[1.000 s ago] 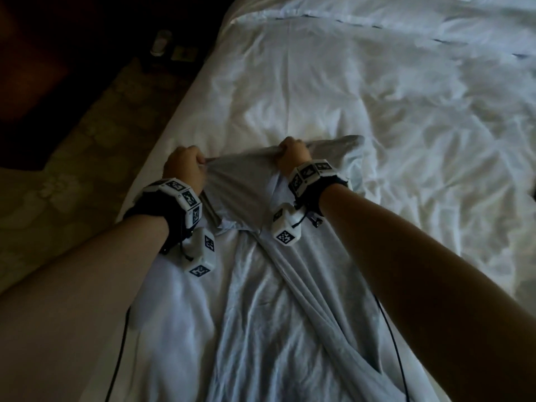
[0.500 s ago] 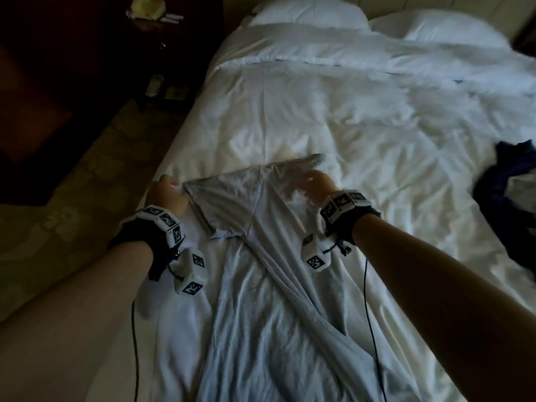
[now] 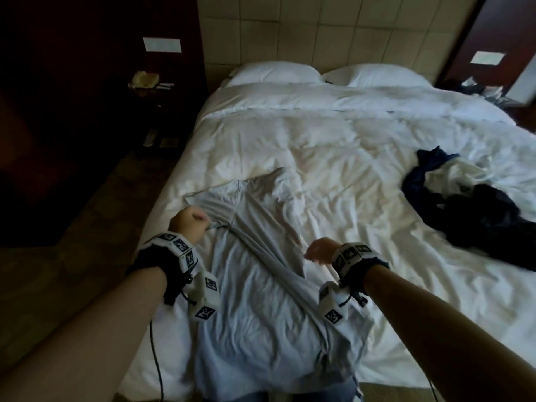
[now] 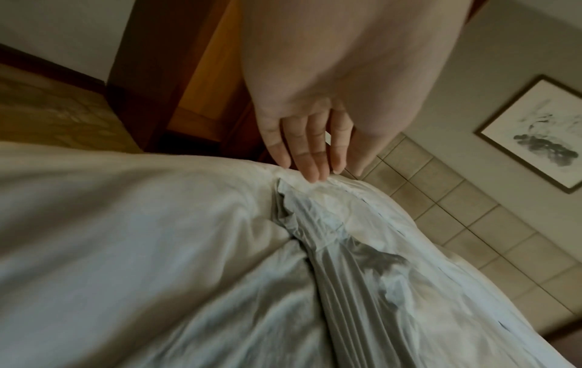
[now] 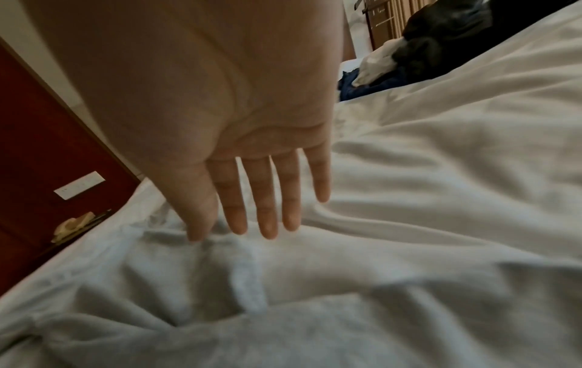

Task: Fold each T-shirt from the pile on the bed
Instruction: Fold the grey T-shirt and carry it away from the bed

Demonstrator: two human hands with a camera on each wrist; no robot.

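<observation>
The T-shirt (image 3: 261, 274) is lying lengthways on the bed (image 3: 362, 175), one side already folded over in a long diagonal ridge, its hem hanging off the near edge; the left hand (image 3: 190, 224) is looking fist-like from the head view, yet its wrist view is showing straight fingers (image 4: 310, 159) just touching the cloth at the sleeve, so this grip is holding nothing; the right hand (image 3: 320, 252) is hovering open, fingers (image 5: 267, 211) relaxed, just beyond the ridge and gripping nothing. The step in hand appears to be squaring the sleeve and shoulder; doing it well likely means pinching the sleeve edge under the left grip, laying it flat inward, while the right palm is smoothing the ridge toward the hem. The pile (image 3: 470, 204) is waiting well to the right of the right grip.
</observation>
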